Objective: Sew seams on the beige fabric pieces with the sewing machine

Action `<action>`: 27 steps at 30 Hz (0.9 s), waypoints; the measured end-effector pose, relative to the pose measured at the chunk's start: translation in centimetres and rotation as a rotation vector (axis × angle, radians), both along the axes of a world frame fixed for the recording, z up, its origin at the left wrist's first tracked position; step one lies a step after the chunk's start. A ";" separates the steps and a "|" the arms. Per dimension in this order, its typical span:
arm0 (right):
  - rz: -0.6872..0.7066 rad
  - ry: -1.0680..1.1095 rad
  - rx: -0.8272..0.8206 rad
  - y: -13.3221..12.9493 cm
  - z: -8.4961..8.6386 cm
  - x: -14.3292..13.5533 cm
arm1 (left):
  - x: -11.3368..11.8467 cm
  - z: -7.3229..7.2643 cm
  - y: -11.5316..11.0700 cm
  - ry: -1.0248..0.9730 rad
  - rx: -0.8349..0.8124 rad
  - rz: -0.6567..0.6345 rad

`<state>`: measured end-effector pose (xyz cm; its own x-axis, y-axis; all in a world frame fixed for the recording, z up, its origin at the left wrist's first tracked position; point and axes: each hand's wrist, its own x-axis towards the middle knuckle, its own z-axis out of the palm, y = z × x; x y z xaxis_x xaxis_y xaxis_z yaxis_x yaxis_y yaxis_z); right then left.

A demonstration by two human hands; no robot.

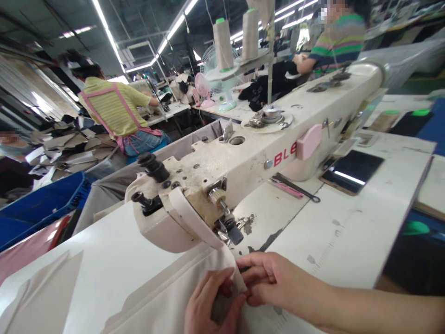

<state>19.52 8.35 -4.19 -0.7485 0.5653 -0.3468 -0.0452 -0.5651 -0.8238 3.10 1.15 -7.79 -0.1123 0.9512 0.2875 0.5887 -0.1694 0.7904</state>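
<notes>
A pale beige fabric piece [167,297] with a stitched seam lies on the white table, its far end under the head of the sewing machine [194,195]. My left hand [213,301] is closed on the fabric's right edge, thumb and fingers curled around it. Against the same edge, just below the needle area, my right hand [267,278] pinches the cloth, its fingertips close to the left ones. The needle and presser foot are mostly hidden by the machine head.
Another beige fabric piece [45,292] lies at the left. Right of the machine are a dark phone [352,171] and pink-handled tweezers [288,188]. Thread cones [222,46] stand behind. A blue bin [45,204] is at left. Two co-workers sit farther back, one in a yellow shirt [111,106].
</notes>
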 end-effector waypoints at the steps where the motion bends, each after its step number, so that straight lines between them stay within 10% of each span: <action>1: -0.011 -0.004 0.014 -0.1 -0.1 -0.1 | -0.2 0.2 0.2 -0.016 -0.016 -0.014; 7: -0.042 -0.043 0.039 -0.3 -0.3 -0.1 | -1.1 1.3 1.5 0.110 -0.037 -0.277; 27: -0.071 -0.125 -0.067 0.1 0.3 -1.0 | 0.7 0.5 0.1 -0.294 -0.278 0.290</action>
